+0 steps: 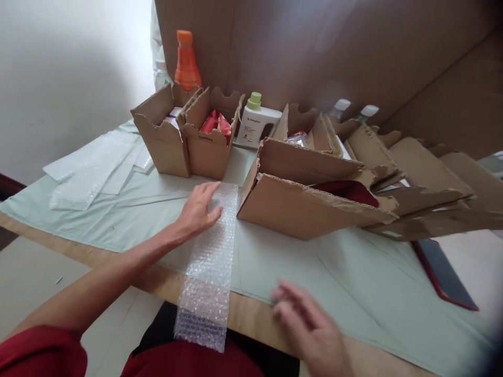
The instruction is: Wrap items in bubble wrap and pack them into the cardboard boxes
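Observation:
A long strip of clear bubble wrap [214, 251] lies across the table edge, its near end hanging over my lap. My left hand [200, 209] rests at the strip's far left part, thumb and fingers spread, open. To the right of the strip, above the table's front edge, is my right hand [306, 324]. It is a little blurred, its fingers loosely bent and apart, with nothing visible in them. Just beyond the strip stand a cardboard bin with red packets [208, 146] and a long cardboard bin [306, 207] holding dark red cloth [346, 191].
More bubble wrap pieces [94, 167] lie on the left of the pale green cloth [157, 225]. An orange bottle [186, 63] and a white jug with a green cap [255, 123] stand behind. Several cardboard bins [416, 167] line the right, near a dark flat device [446, 272].

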A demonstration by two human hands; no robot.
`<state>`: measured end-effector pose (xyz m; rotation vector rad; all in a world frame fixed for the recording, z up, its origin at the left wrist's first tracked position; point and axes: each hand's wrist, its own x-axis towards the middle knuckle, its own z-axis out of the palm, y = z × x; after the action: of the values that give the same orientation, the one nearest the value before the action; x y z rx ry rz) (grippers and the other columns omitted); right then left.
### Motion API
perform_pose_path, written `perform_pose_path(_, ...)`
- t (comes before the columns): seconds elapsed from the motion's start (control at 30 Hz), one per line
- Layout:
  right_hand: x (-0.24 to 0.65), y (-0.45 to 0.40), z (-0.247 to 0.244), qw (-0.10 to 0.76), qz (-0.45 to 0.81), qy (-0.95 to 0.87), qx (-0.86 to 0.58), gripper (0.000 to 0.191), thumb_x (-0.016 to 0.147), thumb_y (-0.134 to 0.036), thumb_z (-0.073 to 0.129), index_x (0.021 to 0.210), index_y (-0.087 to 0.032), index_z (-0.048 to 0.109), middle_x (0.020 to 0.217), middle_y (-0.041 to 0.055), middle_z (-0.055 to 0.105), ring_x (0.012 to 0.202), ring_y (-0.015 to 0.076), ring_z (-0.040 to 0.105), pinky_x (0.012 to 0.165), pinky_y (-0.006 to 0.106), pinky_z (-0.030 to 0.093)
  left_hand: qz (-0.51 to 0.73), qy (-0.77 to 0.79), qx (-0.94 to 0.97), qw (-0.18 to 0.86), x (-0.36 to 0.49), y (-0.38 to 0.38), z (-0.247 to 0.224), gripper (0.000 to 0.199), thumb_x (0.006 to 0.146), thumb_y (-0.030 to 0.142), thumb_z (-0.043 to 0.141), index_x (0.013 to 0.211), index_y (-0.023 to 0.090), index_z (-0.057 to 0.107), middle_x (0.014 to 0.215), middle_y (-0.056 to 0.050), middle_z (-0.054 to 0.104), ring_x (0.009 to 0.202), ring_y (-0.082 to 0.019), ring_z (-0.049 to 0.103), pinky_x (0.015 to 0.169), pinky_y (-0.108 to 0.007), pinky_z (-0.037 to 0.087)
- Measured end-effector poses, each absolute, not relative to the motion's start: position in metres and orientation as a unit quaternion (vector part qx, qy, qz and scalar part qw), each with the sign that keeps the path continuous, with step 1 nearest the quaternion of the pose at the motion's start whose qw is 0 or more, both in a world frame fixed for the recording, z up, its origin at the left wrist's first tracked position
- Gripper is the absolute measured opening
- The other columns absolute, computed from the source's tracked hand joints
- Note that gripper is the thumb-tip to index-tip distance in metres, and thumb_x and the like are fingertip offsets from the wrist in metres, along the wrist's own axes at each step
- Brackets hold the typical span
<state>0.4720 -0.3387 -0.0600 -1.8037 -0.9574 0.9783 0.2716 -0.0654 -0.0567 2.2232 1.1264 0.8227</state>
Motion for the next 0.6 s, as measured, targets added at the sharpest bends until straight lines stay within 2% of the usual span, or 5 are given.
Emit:
perform_pose_path(0.1, 0.525, -0.299, -0.057, 0.518, 0.162, -0.315, -0.778, 0.067, 0.082, -0.053, 0.072, 0.141, -0.025, 0.058, 0.136, 0.013, 0.064, 0.119, 0.0294, 0.063, 0.1, 0.048, 0.05, 0.293, 0.352, 0.844, 0.28, 0.29, -0.081, -0.06, 0.069, 0.084, 0.026, 0.061, 0.15, 0.014, 0.044, 0.153, -0.018, 0.052, 0.14, -0.035, 0.048, 0.118, -0.054, 0.04)
perform_pose_path(0.17, 0.55, -0.266, -0.058, 0.566, 0.122, -0.323, -0.749, 0.076, 0.074, -0.051, 0.076, 0.141, -0.021, 0.055, 0.143, 0.0161, 0.058, 0.126, 0.0324, 0.058, 0.101, 0.051, 0.048, 0.289, 0.336, 0.835, 0.326, 0.308, -0.089, -0.061, 0.076, 0.082, 0.025, 0.06, 0.154, 0.012, 0.038, 0.156, -0.02, 0.05, 0.141, -0.035, 0.049, 0.117, -0.053, 0.042)
perform_pose_path(0.23, 0.564, -0.241, -0.06, 0.588, 0.136, -0.342, -0.72, 0.072, 0.069, -0.049, 0.078, 0.13, -0.017, 0.059, 0.131, 0.0168, 0.064, 0.118, 0.032, 0.061, 0.097, 0.05, 0.05, 0.295, 0.33, 0.819, 0.365, 0.323, -0.096, -0.06, 0.084, 0.079, 0.023, 0.06, 0.157, 0.011, 0.032, 0.156, -0.021, 0.049, 0.139, -0.036, 0.05, 0.116, -0.053, 0.044)
perform_pose_path(0.33, 0.569, -0.232, -0.063, 0.595, 0.145, -0.353, -0.707, 0.06, 0.07, -0.047, 0.078, 0.119, -0.016, 0.062, 0.112, 0.0126, 0.069, 0.104, 0.0276, 0.063, 0.092, 0.046, 0.05, 0.317, 0.331, 0.797, 0.393, 0.336, -0.105, -0.06, 0.09, 0.077, 0.023, 0.06, 0.16, 0.014, 0.026, 0.158, -0.019, 0.047, 0.141, -0.036, 0.049, 0.116, -0.055, 0.043)
perform_pose_path(0.6, 0.588, -0.259, -0.063, 0.575, 0.086, -0.335, -0.741, 0.052, 0.075, -0.053, 0.076, 0.112, -0.019, 0.064, 0.102, 0.0083, 0.069, 0.095, 0.0255, 0.062, 0.087, 0.042, 0.048, 0.316, 0.276, 0.803, 0.423, 0.36, -0.122, -0.062, 0.092, 0.076, 0.02, 0.063, 0.16, 0.022, 0.026, 0.156, -0.016, 0.048, 0.141, -0.038, 0.047, 0.117, -0.058, 0.042)
